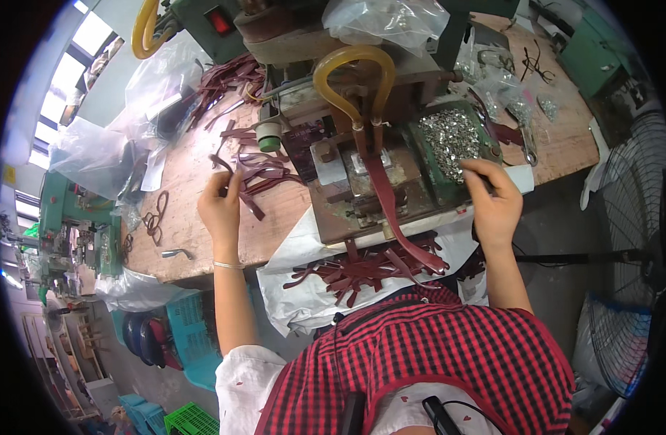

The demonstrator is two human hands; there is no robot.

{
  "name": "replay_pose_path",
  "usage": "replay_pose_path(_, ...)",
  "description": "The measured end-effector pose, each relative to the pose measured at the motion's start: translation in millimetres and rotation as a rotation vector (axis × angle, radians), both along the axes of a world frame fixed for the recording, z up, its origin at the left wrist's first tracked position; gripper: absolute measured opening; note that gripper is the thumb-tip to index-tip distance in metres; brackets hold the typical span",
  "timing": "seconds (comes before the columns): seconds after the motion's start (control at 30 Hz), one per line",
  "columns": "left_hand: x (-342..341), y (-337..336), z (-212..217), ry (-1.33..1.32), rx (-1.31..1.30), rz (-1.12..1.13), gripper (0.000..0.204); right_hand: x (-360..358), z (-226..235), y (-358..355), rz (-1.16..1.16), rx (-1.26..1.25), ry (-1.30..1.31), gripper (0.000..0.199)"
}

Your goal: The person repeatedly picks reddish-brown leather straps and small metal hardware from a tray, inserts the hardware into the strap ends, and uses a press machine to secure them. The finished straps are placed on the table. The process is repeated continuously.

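Wooden tabletop [195,217]: left hand [220,206] pinching next strap [247,201], right hand [494,203] clenched at rivets [449,141]; strap likely goes to press [362,167].

Workbench [195,181]: bare wood, matt, pale and worn, grain scuffed. Straps [264,170] near the left hand [220,210]: dark maroon, leather-like, smooth with a dull sheen; the long strap [391,210] lying across the machine looks the same stuff. Press machine [362,145]: metal, green paint chipped, base plate rusty and rough. Rivets [449,138] in the tray beside the right hand [496,203]: small bright metal, shiny. Hose [351,72]: translucent amber plastic or rubber, glossy. Bags [108,145]: thin clear plastic, crinkled, shining. White sheet [304,290] under the strap pile: woven-looking sacking, matt. Apron [434,362]: red and black checked cloth, soft, matt.
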State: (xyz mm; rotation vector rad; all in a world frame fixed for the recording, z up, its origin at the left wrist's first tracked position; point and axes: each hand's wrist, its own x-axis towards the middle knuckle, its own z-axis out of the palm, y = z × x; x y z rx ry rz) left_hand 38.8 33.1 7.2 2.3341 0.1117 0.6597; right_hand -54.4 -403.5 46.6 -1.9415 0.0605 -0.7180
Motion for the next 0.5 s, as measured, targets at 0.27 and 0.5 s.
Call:
replay_pose_path(0.27,-19,-77,-8,-0.22,-0.503,-0.164,0.018,56,39,84,0.403,0.389,0.063,0.028)
replay_pose_path(0.5,-46,-107,49,-0.403,-0.558,-0.248,0.018,53,42,91,0.441,0.64,0.078,0.036)
